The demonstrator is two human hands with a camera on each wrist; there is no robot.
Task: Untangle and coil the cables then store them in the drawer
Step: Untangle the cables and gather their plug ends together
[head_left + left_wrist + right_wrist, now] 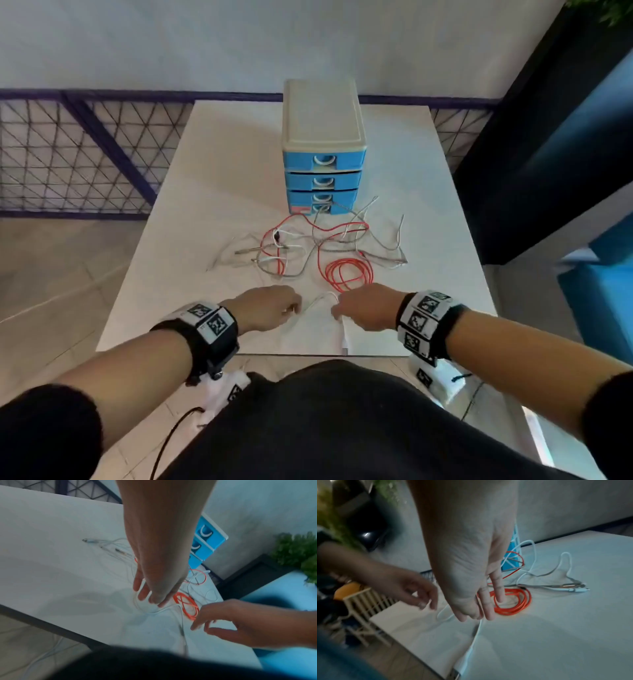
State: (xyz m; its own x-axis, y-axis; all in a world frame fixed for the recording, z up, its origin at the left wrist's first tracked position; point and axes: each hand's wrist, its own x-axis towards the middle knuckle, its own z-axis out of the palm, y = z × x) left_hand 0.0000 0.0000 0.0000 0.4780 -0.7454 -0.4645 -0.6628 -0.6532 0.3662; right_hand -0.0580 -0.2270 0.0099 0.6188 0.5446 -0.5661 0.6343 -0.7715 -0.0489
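A tangle of red (342,228), grey braided (310,255) and white cables lies on the white table (219,192) in front of a blue drawer unit (323,178) whose drawers are all closed. Part of the red cable is wound into a coil (347,274) (513,601) (187,604). A white cable (320,299) (164,609) (476,635) loops between my hands and runs off the near table edge. My left hand (291,310) (149,597) has its fingers stretched down over that loop. My right hand (337,310) (481,615) hovers beside the red coil with relaxed fingers, gripping nothing.
Several plug ends (573,588) lie right of the red coil, others (89,540) at the left of the tangle. A metal mesh fence (68,154) runs behind the table. A dark and blue seat (565,171) stands to the right.
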